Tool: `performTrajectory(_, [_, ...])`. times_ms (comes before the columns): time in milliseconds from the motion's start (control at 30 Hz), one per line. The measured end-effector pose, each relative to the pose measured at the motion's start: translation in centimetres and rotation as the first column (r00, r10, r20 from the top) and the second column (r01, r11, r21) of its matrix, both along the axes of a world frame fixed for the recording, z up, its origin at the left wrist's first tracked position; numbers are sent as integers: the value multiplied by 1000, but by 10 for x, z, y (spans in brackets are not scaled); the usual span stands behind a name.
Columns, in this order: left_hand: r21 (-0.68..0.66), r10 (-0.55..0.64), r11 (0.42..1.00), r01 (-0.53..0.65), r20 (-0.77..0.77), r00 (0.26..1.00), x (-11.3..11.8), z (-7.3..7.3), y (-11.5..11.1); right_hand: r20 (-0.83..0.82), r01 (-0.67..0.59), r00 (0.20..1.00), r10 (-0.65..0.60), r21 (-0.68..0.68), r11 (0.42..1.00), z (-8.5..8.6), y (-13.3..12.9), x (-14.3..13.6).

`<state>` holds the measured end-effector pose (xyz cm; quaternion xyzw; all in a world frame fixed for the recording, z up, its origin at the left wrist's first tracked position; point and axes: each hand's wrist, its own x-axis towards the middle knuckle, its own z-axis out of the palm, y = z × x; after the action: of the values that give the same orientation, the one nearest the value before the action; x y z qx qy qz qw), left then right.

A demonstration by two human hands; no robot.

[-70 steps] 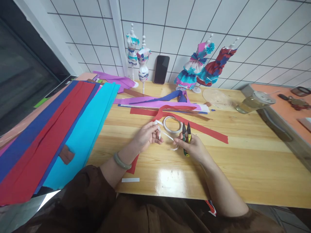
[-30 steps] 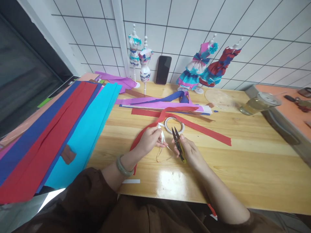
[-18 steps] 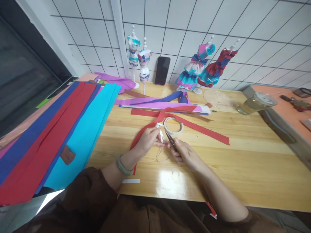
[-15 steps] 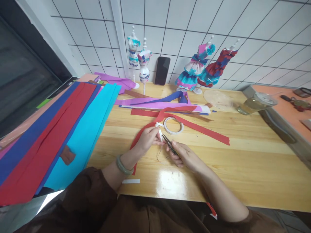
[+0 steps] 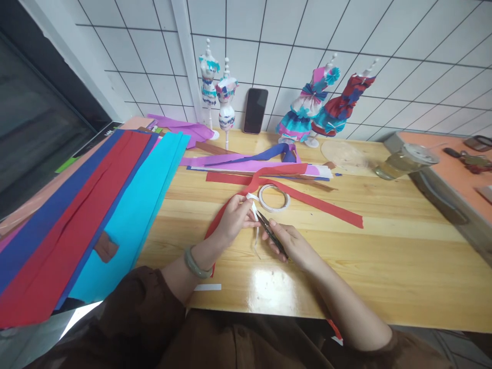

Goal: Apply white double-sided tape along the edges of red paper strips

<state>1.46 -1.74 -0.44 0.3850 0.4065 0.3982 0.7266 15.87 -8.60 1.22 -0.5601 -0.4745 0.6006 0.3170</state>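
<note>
My left hand (image 5: pixel 235 218) pinches a narrow white strip of tape (image 5: pixel 254 209) between its fingers. A thin pale strip (image 5: pixel 257 242) hangs below those fingers. In my right hand (image 5: pixel 289 240) is a dark pair of scissors (image 5: pixel 272 231), its blade tips touching or very near the tape. Just beyond my hands a roll of white double-sided tape (image 5: pixel 287 201) lies flat. A long red crepe paper strip (image 5: pixel 326 206) runs behind the roll, and another red strip (image 5: pixel 219 221) passes partly under my left hand and wrist.
Folded crepe paper sheets (image 5: pixel 132 205) lie at the left. Purple and blue strips (image 5: pixel 246 160) lie behind the red ones. Small dress forms (image 5: pixel 226 102) and a phone (image 5: pixel 255 110) stand along the wall, with dressed ones (image 5: pixel 307 110) to the right. A lidded cup (image 5: pixel 403 161) stands at right.
The scissors' blades look closer together at the tape. The thin strip under my left hand now hangs straighter. Both hands have stayed in nearly the same place.
</note>
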Motion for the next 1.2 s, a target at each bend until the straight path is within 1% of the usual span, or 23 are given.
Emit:
performTrajectory(167, [7,-13,1000,13,15,1000,2,-1,-2,26,22,999,-22,-7,1000,2,0,-2])
performTrajectory(300, [-2,-25,1000,25,14,1000,3,1,-4,65,60,996,-60,-11,998,2,1,-4])
performTrajectory(400, [-22,-37,999,37,2,999,5,2,-7,85,97,992,-98,11,995,0,1,-6])
performTrajectory(533, [-36,-40,999,41,17,999,7,1,-8,87,120,988,-124,53,991,-3,-1,-7])
performTrajectory(600, [-44,-35,998,37,62,997,7,0,-8,122,111,985,-121,87,990,-3,-1,-7])
performTrajectory(667, [-69,-33,997,42,121,992,7,0,-7,203,90,971,-122,162,983,-3,-2,-6])
performTrajectory(733, [-97,-49,993,68,186,981,5,1,-6,311,51,941,-131,252,966,-4,-1,-5])
performTrajectory(800, [-116,-80,987,114,259,963,3,2,-4,396,9,907,-140,313,950,-4,0,-4])
performTrajectory(867, [-131,-109,979,157,320,941,1,2,-2,431,-24,893,-131,335,942,-4,1,-3])
performTrajectory(1000, [-163,-130,965,206,382,915,0,2,0,429,-61,898,-97,342,938,-4,1,-3])
performTrajectory(1200, [-199,-145,947,250,430,891,0,4,-1,457,-51,882,-117,339,939,-5,2,-3])
